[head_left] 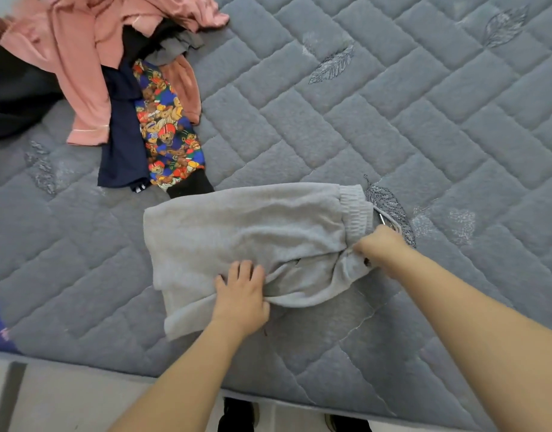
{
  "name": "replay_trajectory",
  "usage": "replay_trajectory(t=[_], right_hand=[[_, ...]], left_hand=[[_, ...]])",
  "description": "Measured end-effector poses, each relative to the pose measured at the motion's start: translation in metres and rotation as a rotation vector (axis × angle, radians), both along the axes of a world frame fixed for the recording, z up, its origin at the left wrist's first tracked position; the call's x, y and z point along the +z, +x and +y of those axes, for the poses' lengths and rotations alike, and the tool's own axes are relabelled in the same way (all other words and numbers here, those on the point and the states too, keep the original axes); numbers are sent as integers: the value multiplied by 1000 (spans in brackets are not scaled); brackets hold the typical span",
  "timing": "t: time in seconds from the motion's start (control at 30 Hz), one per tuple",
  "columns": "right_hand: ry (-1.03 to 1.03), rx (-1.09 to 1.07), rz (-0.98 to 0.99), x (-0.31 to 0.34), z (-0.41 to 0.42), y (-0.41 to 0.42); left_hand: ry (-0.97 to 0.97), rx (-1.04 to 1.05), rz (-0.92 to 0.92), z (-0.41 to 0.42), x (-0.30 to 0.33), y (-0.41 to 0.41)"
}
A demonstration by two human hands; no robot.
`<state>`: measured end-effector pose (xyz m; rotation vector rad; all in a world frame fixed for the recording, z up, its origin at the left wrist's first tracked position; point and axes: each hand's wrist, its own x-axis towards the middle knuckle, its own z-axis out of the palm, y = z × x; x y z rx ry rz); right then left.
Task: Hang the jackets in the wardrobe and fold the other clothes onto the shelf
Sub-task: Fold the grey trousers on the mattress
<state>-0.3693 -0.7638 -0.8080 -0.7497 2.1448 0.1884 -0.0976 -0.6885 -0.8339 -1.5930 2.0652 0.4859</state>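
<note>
Quilted mattress (393, 104); left hand (242, 294) flat on grey sweatpants (252, 232), right hand (382, 246) pinching them; no legible writing.

The folded grey fleece sweatpants (252, 232) lie on the quilted grey mattress (408, 104), near its front edge. The heap of pink, black and bear-print clothes (112, 73) lies behind the sweatpants, to their left.
</note>
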Motion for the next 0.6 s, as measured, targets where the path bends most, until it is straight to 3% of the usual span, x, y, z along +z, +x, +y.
replay_trajectory(t=[0.07, 0.2, 0.3, 0.43, 0.53, 0.6], right_hand=[[14, -38, 54, 10, -4, 2], [-63, -401, -143, 17, 19, 5], [-153, -378, -228, 12, 40, 12], [-263, -324, -400, 13, 45, 27], [-322, -440, -737, 41, 15, 39], [-450, -506, -866, 72, -19, 42]], left_hand=[[-29, -49, -31, -19, 7, 9], [112, -50, -57, -32, 15, 30], [255, -58, -38, -17, 12, 39], [127, -95, -89, 3, 7, 45], [29, 102, 32, -10, 23, 54], [-137, 301, 132, -31, 47, 70]])
